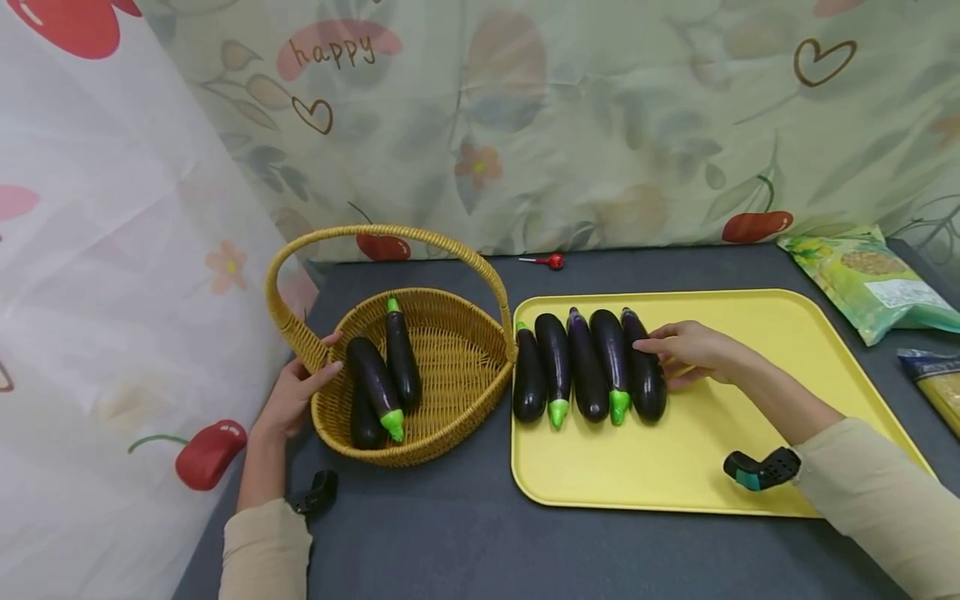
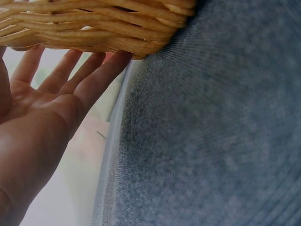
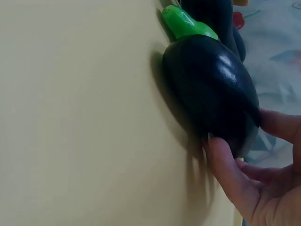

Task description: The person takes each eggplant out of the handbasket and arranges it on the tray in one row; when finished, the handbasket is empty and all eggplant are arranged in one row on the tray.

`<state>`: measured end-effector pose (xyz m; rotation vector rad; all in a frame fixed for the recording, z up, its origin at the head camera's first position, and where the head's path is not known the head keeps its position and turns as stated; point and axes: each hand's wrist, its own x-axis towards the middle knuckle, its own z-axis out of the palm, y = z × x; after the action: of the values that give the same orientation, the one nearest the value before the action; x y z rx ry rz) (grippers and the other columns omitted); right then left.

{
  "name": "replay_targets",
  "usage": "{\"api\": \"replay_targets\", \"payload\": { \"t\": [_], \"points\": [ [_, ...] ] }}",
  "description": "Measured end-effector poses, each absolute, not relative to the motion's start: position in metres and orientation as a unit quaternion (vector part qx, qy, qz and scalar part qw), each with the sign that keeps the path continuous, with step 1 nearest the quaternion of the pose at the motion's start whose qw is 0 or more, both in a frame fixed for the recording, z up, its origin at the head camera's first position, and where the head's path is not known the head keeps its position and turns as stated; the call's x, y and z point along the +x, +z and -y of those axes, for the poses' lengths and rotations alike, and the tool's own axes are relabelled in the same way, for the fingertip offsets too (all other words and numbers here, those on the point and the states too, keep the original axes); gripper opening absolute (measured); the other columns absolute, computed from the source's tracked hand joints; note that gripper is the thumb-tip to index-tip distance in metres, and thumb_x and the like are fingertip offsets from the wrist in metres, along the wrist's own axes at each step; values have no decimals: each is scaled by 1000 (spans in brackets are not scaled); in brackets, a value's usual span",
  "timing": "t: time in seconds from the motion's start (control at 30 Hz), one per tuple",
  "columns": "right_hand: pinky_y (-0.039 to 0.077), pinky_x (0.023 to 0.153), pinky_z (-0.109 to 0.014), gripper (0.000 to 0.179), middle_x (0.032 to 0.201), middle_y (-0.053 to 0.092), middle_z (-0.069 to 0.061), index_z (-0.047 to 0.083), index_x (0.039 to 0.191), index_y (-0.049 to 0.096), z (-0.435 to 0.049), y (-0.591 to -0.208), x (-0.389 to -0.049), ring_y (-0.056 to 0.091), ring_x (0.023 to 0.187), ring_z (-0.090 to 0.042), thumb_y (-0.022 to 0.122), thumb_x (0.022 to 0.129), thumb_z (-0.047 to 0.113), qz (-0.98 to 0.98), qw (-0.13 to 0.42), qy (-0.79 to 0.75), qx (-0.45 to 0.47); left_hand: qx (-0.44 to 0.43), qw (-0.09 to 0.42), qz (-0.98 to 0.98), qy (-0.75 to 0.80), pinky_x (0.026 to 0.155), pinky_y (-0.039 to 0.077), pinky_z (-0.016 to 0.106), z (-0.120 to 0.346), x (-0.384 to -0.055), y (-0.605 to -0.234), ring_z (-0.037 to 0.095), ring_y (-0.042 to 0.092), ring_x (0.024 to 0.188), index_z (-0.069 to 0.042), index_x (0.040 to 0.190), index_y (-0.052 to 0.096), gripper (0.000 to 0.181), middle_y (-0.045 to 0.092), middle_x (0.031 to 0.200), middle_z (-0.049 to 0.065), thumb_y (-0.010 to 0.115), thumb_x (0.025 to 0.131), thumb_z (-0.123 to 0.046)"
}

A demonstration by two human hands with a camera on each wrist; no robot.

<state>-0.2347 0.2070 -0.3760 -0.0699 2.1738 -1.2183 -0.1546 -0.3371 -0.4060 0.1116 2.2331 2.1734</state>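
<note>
A woven wicker basket [image 1: 442, 446] with a tall arched handle stands on the left, holding three dark eggplants, one of them [image 1: 367, 375] lying partly over another. My left hand [image 1: 292, 396] holds the basket's left side at the handle's foot, thumb over the rim; in the left wrist view its fingers [image 2: 101, 77] reach the wicker from outside. Several eggplants lie side by side on a yellow tray [image 1: 600, 475]. At the right end of that row, my right hand [image 1: 693, 350] grips an eggplant [image 3: 207, 84] between thumb and fingers; this eggplant rests low over the tray.
Behind the tray lies a red lollipop [image 1: 555, 262]. A green bag [image 1: 870, 279] and a second packet [image 1: 933, 383] sit at the far right on the dark tabletop [image 1: 420, 533]. Printed cloth [image 1: 585, 125] hangs along the back and left.
</note>
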Motion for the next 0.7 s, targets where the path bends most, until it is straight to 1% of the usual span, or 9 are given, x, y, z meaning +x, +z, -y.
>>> {"api": "replay_targets", "payload": {
  "t": [0.1,0.2,0.33,0.53,0.7],
  "points": [
    [55,70,-36,76,117,44,-27,-15,140,25,-204,-374,-233,59,98,-29,56,96,37,-841,304,-446,-31,36,9,-718,695,79,51,26,337,-155,-406,13,59,98,-9,143,43,47,55,119,-1,54,98,-7],
    [55,68,-37,76,116,48,-29,-17,139,25,-201,-371,-232,60,95,-30,58,95,36,-854,290,-430,-35,33,8,-719,694,80,51,25,337,-155,-406,12,58,98,-8,143,43,47,55,120,-1,54,97,-7],
    [55,67,-37,77,113,51,-30,-17,139,26,-199,-368,-231,61,91,-30,58,95,38,-863,286,-415,-38,31,10,-717,697,78,51,26,337,-155,-408,13,59,96,-8,143,43,48,56,118,0,55,97,-7],
    [55,70,-36,80,114,50,-28,-15,139,27,-205,-369,-232,61,94,-29,53,95,47,-858,298,-417,-38,39,15,-708,705,76,52,28,337,-155,-409,14,61,95,-6,145,39,50,58,115,2,53,98,-6],
    [55,70,-36,77,112,49,-27,-12,140,29,-210,-369,-233,62,87,-23,51,96,47,-854,288,-432,-39,41,14,-709,704,76,52,28,337,-155,-407,14,61,96,-6,146,38,51,58,115,1,54,98,-7]
  ]
}}
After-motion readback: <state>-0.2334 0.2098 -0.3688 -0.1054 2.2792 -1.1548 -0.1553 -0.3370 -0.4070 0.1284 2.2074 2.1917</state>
